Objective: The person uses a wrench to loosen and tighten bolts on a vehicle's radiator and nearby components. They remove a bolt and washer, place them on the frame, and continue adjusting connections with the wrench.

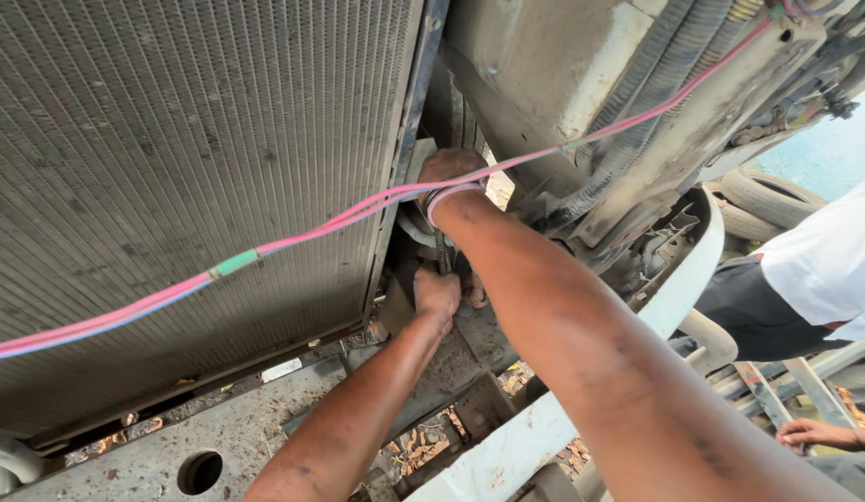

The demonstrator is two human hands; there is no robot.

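Note:
Both my arms reach into a gap beside a large finned radiator [181,177] in a vehicle's engine bay. My right hand [448,167] is higher, fingers curled behind the radiator's edge frame; what it grips is hidden. A thin metal tool shaft [442,253] runs down from it toward my left hand [437,296], which is closed around the tool's lower end near a greasy fitting. A pink and blue cable bundle [293,237] crosses over my right wrist.
A dusty metal crossmember [237,432] with a round hole lies below. Corrugated hoses [651,84] run at upper right, above a white bumper edge [679,288]. Another person in a white shirt [828,265] stands at right, their hand [814,433] low. Tyres [767,200] lie beyond.

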